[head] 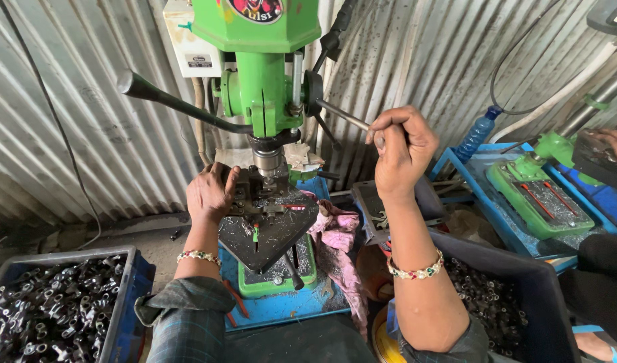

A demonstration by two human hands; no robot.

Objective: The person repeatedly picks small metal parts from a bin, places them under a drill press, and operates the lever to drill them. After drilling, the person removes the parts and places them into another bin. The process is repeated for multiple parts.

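A green drill press (265,74) stands in front of me, its spindle (267,158) low over a dark fixture on the black work table (271,232). My left hand (210,193) rests on the left side of that fixture, fingers curled against a small metal part that is mostly hidden. Raised at the right, my right hand (401,151) is closed around the end of the steel feed handle (342,114). Both wrists wear beaded bangles.
A blue crate (124,316) of dark metal parts sits at lower left; a dark bin (537,296) of similar parts at lower right. A pink rag (339,232) lies beside the table. Another person's hand (614,144) works at a second green machine (540,195) on the right. Corrugated metal wall behind.
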